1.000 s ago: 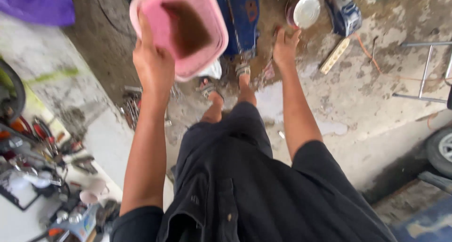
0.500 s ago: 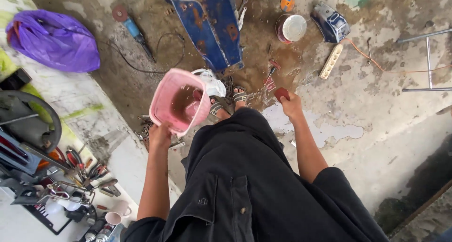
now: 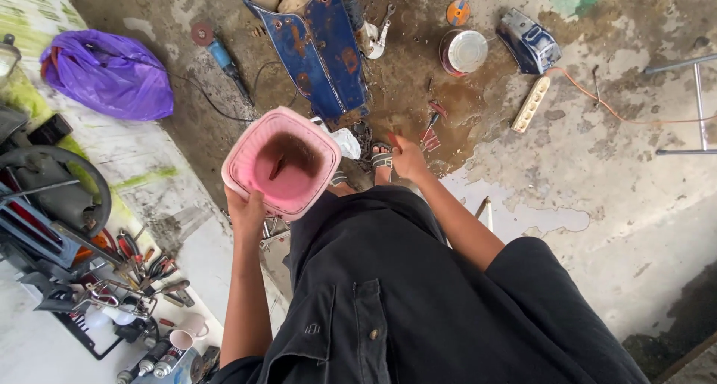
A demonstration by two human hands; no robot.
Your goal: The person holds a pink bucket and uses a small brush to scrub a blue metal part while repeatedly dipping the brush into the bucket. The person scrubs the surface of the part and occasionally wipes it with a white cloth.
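Head view: pink tub held by its near rim over a cluttered workshop floor

Head camera looks straight down the person's dark clothing to sandalled feet on a stained concrete floor (image 3: 597, 205). The left hand (image 3: 246, 212) clasps the near rim of a pink plastic tub (image 3: 282, 162), thumb and fingers closed over the edge, and holds it raised in front of the body. Inside it lies a brown smear of dirt or rusty water with one small dark piece. I judge the tub light and thin-walled, likely to flex under a one-sided grip; a wet or greasy rim could slip, so a hold under the base or on two opposite rims would be steadier.

The right hand (image 3: 407, 158) hangs low near the feet, fingers curled around something small and reddish; what it is cannot be told.

Ahead lies a rusty blue metal panel (image 3: 321, 48), with an angle grinder (image 3: 224, 59) and its cable to the left, a round tin (image 3: 463, 52), a white power strip (image 3: 529, 104) and a purple bag (image 3: 108, 74). Loose hand tools (image 3: 146, 268) crowd the left, close beside the tub's path.
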